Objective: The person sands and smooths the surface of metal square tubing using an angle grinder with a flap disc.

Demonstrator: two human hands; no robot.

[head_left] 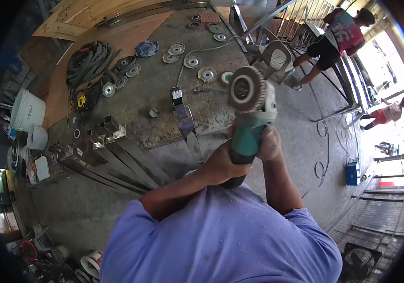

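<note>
In the head view I hold a teal angle grinder [246, 140] up in front of my chest, its flap disc [234, 100] facing up and away from the bench. My left hand [223, 164] is wrapped round the grinder's body near its dark rear end. My right hand [270, 144] grips the other side, close below the metal gear head. Beyond the grinder, several worn flap discs [192, 62] lie on the workbench [164, 94]. Shiny square steel tubes [131, 160] lean against the bench's near edge, and another tube [188, 127] rests on it.
Coiled dark hoses [89, 66] and a yellow-black tape measure [81, 101] lie on the bench's left. White buckets [27, 111] stand at far left. A person [336, 40] bends near a chair [277, 54]; another person [390, 113] is farther right. Cables [322, 165] trail across the floor.
</note>
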